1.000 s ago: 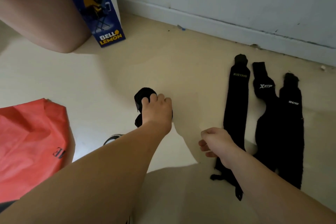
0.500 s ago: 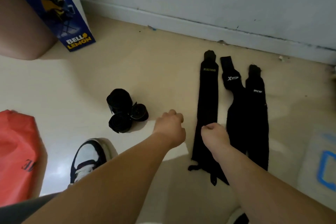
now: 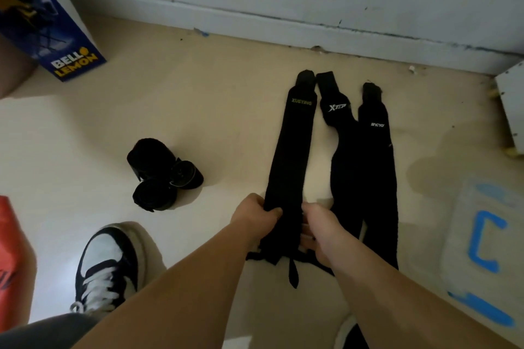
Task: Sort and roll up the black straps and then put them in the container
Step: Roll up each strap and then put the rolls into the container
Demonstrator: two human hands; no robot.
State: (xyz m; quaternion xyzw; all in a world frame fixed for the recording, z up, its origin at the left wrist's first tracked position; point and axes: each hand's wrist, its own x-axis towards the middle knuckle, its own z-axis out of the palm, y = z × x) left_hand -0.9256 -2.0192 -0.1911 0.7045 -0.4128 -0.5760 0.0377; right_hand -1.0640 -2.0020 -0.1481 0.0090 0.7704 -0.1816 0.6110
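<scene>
Both gripped: left hand [image 3: 255, 217] and right hand [image 3: 323, 225] pinched the strap [image 3: 292, 150] at its 6 o'clock end. Its loose tail could skew the roll.

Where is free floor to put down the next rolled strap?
Free: bare floor between the rolled straps and the XUETING strap, and the wide patch from the blue box to the baseboard. Crowded: right of the XUETING strap, where the Xtep strap and third strap lie touching.
</scene>
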